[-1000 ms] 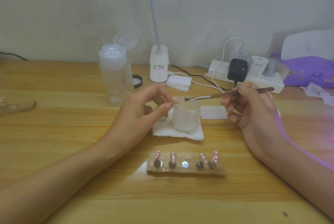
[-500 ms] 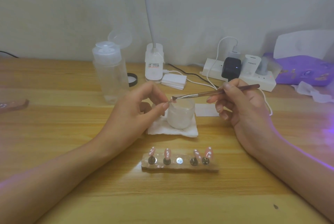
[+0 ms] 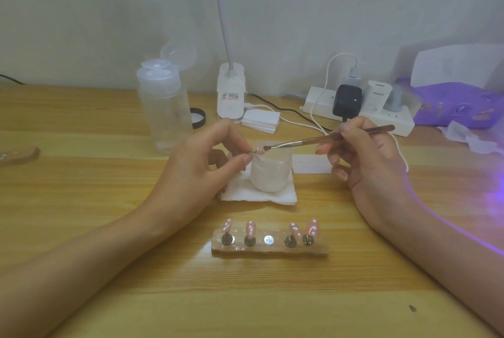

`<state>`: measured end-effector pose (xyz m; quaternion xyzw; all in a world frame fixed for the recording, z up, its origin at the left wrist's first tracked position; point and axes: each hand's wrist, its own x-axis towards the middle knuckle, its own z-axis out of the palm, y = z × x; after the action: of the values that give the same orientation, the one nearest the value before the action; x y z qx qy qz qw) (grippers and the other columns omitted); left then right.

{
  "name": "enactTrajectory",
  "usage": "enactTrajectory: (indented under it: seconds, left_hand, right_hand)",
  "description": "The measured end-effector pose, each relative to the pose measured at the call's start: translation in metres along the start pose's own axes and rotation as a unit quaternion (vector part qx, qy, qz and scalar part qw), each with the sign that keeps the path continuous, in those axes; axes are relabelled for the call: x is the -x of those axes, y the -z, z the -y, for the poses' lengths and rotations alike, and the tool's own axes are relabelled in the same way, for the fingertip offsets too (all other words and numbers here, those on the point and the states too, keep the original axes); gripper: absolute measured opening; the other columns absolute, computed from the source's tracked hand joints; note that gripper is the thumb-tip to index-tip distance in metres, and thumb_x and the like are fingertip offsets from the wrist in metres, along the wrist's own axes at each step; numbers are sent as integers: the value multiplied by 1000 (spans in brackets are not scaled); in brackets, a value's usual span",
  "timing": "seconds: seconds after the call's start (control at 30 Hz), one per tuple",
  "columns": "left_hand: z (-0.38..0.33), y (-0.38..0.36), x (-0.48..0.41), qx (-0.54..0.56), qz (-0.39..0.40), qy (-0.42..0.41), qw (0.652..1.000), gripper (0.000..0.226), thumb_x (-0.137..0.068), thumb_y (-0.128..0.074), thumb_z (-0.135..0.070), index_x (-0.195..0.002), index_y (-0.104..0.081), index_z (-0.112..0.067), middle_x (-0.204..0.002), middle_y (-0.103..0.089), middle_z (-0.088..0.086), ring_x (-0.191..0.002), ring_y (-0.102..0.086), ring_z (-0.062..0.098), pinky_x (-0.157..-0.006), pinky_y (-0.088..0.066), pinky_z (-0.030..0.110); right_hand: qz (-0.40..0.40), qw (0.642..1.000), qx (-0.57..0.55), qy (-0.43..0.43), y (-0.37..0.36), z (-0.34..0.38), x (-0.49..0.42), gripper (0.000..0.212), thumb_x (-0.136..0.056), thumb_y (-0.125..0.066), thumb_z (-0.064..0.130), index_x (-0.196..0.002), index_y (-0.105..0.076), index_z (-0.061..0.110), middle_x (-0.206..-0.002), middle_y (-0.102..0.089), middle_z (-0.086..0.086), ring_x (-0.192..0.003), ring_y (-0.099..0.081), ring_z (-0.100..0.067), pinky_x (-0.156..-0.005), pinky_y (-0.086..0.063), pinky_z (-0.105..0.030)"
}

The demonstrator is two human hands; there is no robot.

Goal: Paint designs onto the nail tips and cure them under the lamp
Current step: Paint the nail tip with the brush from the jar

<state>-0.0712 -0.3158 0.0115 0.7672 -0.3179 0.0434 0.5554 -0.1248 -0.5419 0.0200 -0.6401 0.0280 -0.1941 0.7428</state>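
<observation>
Your left grip (image 3: 201,171) pinches a small pink nail tip (image 3: 259,150) between thumb and forefinger, holding it up and out towards the other hand. Your right grip (image 3: 365,157) is clasped pen-fashion round a slender brown-handled brush with a metal ferrule (image 3: 313,140). Its bristle end sits at the tip's face, though whether it actually touches is too fine to tell. Judge the tip as featherlight, thin and stiff, with a glossy, slippery surface whose wet paint will smear. Take it by its side edges or from underneath, never across the painted face, and press lightly or it may flick out of the pinch. Directly under the point where both grips meet stands a frosted white jar (image 3: 270,174), which rests on a folded white pad (image 3: 259,197). On your side of the grips, between your forearms, a pale wooden holder block (image 3: 270,251) lies on the wooden table (image 3: 109,228). It carries four pink dotted nail tips (image 3: 312,227) on metal studs, and its middle metal disc (image 3: 269,240) is bare, which is likely the seat for the tip you hold. Beyond the left grip stands a clear plastic bottle with its flip cap open (image 3: 163,111). Beyond the gap between the grips is a white gooseneck lamp base (image 3: 230,92), and beyond the right grip a white power strip (image 3: 354,112). A violet glow (image 3: 491,201) falls on the table outside the right grip. Its source is out of view, so curing probably means carrying the tip that way.
</observation>
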Motion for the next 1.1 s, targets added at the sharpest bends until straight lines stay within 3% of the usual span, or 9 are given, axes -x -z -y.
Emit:
enactTrajectory:
  seconds: [0.4, 0.57, 0.7, 0.87, 1.03, 1.1]
  left_hand:
    - [0, 0, 0, -11, 2, -7, 1000, 21, -90, -69, -7, -82, -60, -23, -82, -63, -3, -50, -53, 8, -48, -43, 17]
    - [1, 0, 0, -3, 5, -5, 1000, 17, -90, -69, -6, -84, -61, -19, -81, -63, -3, -51, -53, 9, -48, -45, 19]
    - [0, 0, 0, 0, 6, -8, 1000, 17, -90, -69, -6, -83, -61, -19, -81, -63, -3, -51, -52, 8, -48, -44, 18]
    - [0, 0, 0, 1, 5, -12, 1000, 18, -90, -69, -6, -82, -61, -20, -82, -63, -2, -52, -53, 9, -48, -44, 19]
    - [1, 0, 0, -1, 2, -14, 1000, 17, -89, -70, -6, -82, -61, -19, -83, -63, -2, -56, -55, 12, -49, -46, 19]
    - [2, 0, -1, 4, 5, -12, 1000, 17, -89, -70, -6, -82, -61, -19, -84, -63, -1, -55, -54, 11, -49, -46, 20]
  right_hand:
    - [32, 999, 8, 20, 0, 0, 1, 19, -98, -53, 25, -80, -51, 17, -73, -72, -5, -58, -52, -8, -45, -37, -17]
    - [4, 1000, 9, -1, 1, -2, -1, 21, -102, -49, 15, -81, -50, 16, -68, -70, -6, -55, -50, -8, -42, -35, -17]
    - [27, 999, 9, 18, 0, 0, 1, 19, -99, -53, 24, -81, -51, 18, -73, -72, -4, -56, -50, -7, -44, -36, -16]
    - [2, 1000, 9, 0, 1, -1, 0, 22, -103, -48, 15, -80, -49, 17, -69, -70, -6, -55, -49, -7, -42, -34, -16]
    - [38, 999, 10, 26, -1, 0, 2, 19, -97, -53, 25, -80, -50, 17, -72, -71, -5, -56, -49, -7, -44, -35, -16]
    - [27, 999, 22, 19, -1, -2, 2, 21, -101, -51, 20, -81, -49, 16, -71, -71, -5, -55, -49, -7, -42, -35, -16]
